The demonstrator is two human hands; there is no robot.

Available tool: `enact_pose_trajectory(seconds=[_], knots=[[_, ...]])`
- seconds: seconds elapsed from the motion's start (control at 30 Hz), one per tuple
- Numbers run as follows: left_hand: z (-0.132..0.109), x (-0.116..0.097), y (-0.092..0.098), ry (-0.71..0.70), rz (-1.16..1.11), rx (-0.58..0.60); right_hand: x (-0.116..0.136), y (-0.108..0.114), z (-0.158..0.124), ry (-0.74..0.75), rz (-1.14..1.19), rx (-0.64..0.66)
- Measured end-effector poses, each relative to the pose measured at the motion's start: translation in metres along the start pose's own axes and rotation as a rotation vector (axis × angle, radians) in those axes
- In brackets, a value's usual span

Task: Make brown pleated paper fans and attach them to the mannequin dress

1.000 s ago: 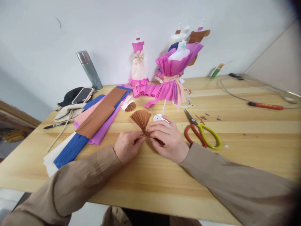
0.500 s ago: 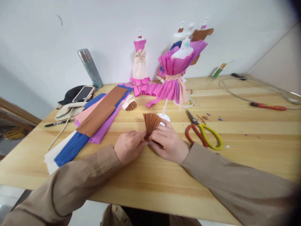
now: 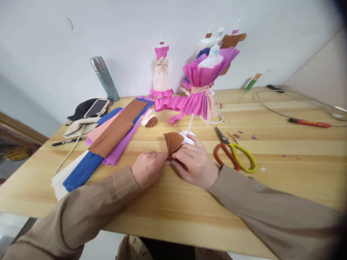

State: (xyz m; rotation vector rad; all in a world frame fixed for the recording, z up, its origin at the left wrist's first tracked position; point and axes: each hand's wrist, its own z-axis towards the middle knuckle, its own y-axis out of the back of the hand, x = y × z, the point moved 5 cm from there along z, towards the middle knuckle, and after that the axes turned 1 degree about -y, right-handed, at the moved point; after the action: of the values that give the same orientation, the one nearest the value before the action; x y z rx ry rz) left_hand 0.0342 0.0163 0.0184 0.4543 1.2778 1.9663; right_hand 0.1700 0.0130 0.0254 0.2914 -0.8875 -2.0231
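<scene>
Left hand (image 3: pixel 149 169): nearly closed, fingers curled, thumb and forefinger pinching the gathered end of a pleated brown paper fan (image 3: pixel 172 143). Right hand (image 3: pixel 195 162): thumb and fingers drawn narrow on the same gathered end, fingertips meeting those of the left, with one finger raised toward a white round base (image 3: pixel 187 137); contact between that finger and the base cannot be determined. The fan is positioned above the middle of the wooden table (image 3: pixel 168 209), pleats spread toward the back edge. The base, partly covered by the right hand, carries a dress form in a magenta paper dress (image 3: pixel 199 77), tied at the waist with a peach band. Scissors (image 3: pixel 230 145) lie to the right of the right hand, blades toward the back edge. Containers: a metal flask (image 3: pixel 105 79), capped, contents hidden, stands at the back edge toward the left corner; a beige pouch (image 3: pixel 80 129), contents likewise hidden, lies near the left edge, just in front of a phone (image 3: pixel 97 108). Layered crepe paper strips, a brown strip (image 3: pixel 119 126) uppermost, extend diagonally between the left hand and the left edge. A pale-and-brown rosette (image 3: pixel 150 121) lies between the strips and the magenta dress.
</scene>
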Motion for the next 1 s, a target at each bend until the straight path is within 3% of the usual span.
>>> enact_pose_trajectory(seconds=[0.23, 0.37, 0.5, 0.63, 0.77, 1.0], knots=[[-0.001, 0.004, -0.004, 0.059, -0.026, 0.064, 0.008, 0.006, 0.003, 0.054, -0.116, -0.036], [-0.003, 0.01, -0.007, 0.106, -0.013, 0.048, 0.005, 0.011, 0.002, 0.018, -0.067, -0.105], [-0.003, 0.015, -0.001, 0.132, -0.001, -0.055, -0.016, 0.017, -0.004, -0.225, 0.163, -0.211], [-0.001, 0.016, 0.008, 0.13, -0.051, -0.16, -0.038, 0.008, -0.018, -0.49, 0.517, -0.254], [0.0, 0.015, 0.01, 0.113, -0.057, -0.21, -0.042, -0.007, -0.026, -0.56, 0.767, -0.192], [-0.001, 0.009, 0.01, -0.063, 0.154, -0.237, -0.037, -0.014, -0.021, -0.589, 0.935, -0.122]])
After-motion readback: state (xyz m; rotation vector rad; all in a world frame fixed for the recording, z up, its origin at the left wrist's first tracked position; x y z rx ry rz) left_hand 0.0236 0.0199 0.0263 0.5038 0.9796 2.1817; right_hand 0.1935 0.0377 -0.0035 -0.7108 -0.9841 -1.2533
